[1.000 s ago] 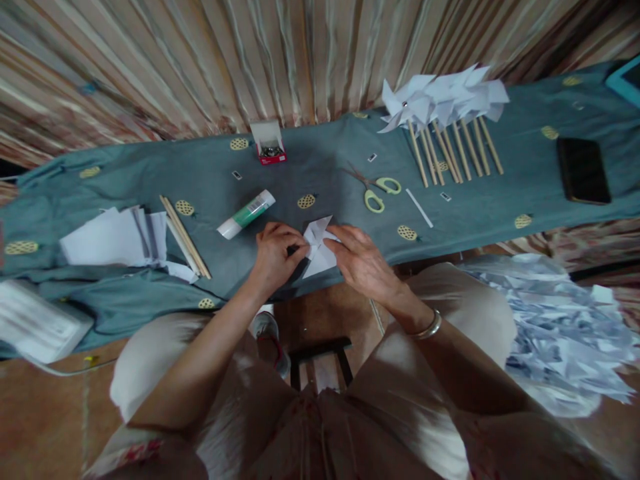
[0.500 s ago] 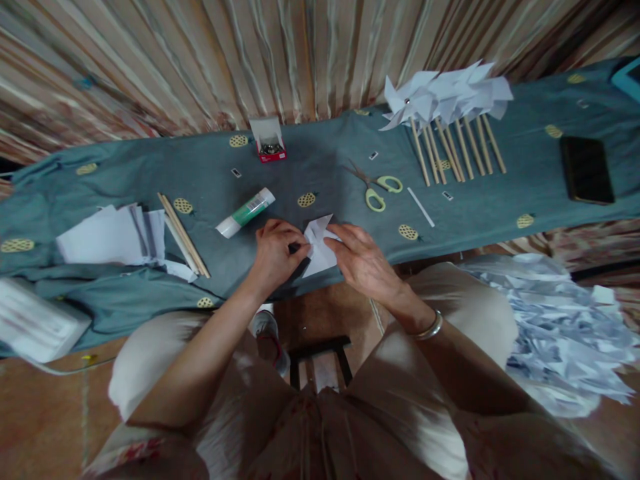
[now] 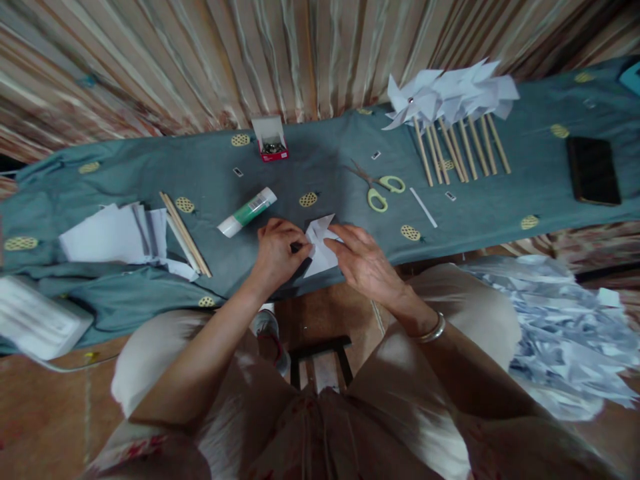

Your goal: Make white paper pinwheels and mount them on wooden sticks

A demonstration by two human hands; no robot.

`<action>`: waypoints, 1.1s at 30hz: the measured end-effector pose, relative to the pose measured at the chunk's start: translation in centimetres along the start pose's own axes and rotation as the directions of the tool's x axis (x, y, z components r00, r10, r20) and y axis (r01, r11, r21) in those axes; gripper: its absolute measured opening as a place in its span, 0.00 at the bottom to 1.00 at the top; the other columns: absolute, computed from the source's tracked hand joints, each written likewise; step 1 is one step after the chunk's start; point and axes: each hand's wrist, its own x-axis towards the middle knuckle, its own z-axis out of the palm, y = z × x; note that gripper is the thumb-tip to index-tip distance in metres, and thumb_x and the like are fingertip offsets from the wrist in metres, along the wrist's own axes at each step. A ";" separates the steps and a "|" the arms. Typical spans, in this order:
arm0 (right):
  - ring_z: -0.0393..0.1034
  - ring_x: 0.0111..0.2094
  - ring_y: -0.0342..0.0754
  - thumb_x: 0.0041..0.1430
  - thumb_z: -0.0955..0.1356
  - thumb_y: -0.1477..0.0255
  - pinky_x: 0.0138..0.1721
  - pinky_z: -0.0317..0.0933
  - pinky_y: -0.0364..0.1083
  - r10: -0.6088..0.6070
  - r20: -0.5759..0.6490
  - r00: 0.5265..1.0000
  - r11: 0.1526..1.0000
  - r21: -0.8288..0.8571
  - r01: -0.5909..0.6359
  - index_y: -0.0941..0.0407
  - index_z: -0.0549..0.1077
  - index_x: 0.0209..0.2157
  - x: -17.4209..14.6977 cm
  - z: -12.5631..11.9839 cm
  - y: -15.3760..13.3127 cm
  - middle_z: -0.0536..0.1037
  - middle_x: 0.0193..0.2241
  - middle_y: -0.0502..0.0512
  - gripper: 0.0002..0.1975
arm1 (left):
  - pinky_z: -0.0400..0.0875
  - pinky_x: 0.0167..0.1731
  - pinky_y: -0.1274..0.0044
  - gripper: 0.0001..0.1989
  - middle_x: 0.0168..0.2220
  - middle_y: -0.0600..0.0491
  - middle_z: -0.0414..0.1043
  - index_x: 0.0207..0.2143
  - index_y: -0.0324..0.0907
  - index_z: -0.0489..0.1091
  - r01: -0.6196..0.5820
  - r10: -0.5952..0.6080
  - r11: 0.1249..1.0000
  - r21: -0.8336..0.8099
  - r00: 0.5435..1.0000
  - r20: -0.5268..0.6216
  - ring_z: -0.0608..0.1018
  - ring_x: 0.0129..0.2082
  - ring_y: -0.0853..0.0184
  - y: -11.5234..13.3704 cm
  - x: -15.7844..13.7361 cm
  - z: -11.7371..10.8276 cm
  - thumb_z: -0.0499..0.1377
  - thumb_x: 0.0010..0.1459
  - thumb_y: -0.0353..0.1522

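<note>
A small white paper pinwheel [image 3: 320,261] with folded blades lies at the near edge of the cloth-covered table, between my two hands. My left hand [image 3: 281,252] pinches its left side with thumb and forefinger; the fingertips partly hide the paper there. From the right, my right hand [image 3: 369,265] holds the paper, thumb and fingers together on a folded blade. A green and white glue stick [image 3: 247,212] lies just beyond my left hand. Open scissors [image 3: 376,187] with light green handles rest beyond my right hand, beside a narrow white strip [image 3: 423,207].
A row of finished pinwheels on sticks [image 3: 453,97] lies at the back right. An open red box of metal pins [image 3: 273,148] stands at the back. Paper sheets [image 3: 107,237] and loose sticks [image 3: 185,233] are left, a dark phone [image 3: 593,171] right. Heaped paper pieces [image 3: 570,333] sit below right.
The whole view has shifted slightly, so the table things appear a little farther right. Both hands keep their hold on the paper pinwheel with hardly any visible movement.
</note>
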 end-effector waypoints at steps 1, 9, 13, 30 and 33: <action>0.59 0.59 0.60 0.65 0.58 0.79 0.56 0.62 0.59 -0.003 0.003 1.000 1.000 -0.004 0.003 0.60 0.72 0.55 0.0 0.0 0.0 0.69 0.59 0.66 0.21 | 0.62 0.48 0.63 0.05 0.34 0.52 0.78 0.25 0.44 0.76 -0.002 0.002 1.000 -0.002 1.000 -0.001 0.73 0.44 0.58 0.0 0.0 0.0 0.65 0.54 0.31; 0.59 0.60 0.59 0.64 0.60 0.80 0.56 0.61 0.59 -0.019 -0.014 1.000 1.000 0.005 0.019 0.54 0.73 0.54 -0.1 0.2 -0.1 0.68 0.60 0.61 0.21 | 0.62 0.48 0.63 0.05 0.34 0.52 0.78 0.25 0.44 0.75 -0.005 0.005 1.000 0.003 1.000 0.005 0.73 0.44 0.58 0.0 0.0 0.0 0.64 0.54 0.31; 0.58 0.61 0.60 0.64 0.60 0.80 0.56 0.60 0.60 -0.006 -0.023 1.000 1.000 0.012 0.006 0.55 0.75 0.51 0.0 0.4 -0.2 0.67 0.61 0.63 0.19 | 0.62 0.48 0.63 0.05 0.34 0.52 0.78 0.25 0.44 0.75 -0.006 0.006 1.000 0.001 1.000 0.001 0.73 0.44 0.58 -0.1 0.0 0.0 0.64 0.54 0.31; 0.46 0.69 0.67 0.60 0.67 0.68 0.57 0.56 0.67 -0.031 0.006 1.000 0.997 0.071 0.030 0.60 0.75 0.49 0.5 0.0 -1.1 0.62 0.65 0.69 0.17 | 0.66 0.52 0.66 0.09 0.41 0.50 0.79 0.38 0.45 0.77 -0.013 0.003 0.996 -0.083 0.992 -0.124 0.75 0.46 0.60 -0.9 -0.4 -0.9 0.59 0.61 0.38; 0.45 0.69 0.67 0.58 0.69 0.67 0.57 0.56 0.67 -0.040 0.021 0.999 0.997 0.062 0.039 0.59 0.74 0.49 0.6 -0.1 -1.0 0.61 0.65 0.69 0.18 | 0.67 0.51 0.68 0.10 0.41 0.51 0.79 0.38 0.45 0.77 -0.001 -0.017 0.994 -0.113 0.987 -0.162 0.75 0.46 0.60 -1.3 -0.4 -1.3 0.57 0.62 0.38</action>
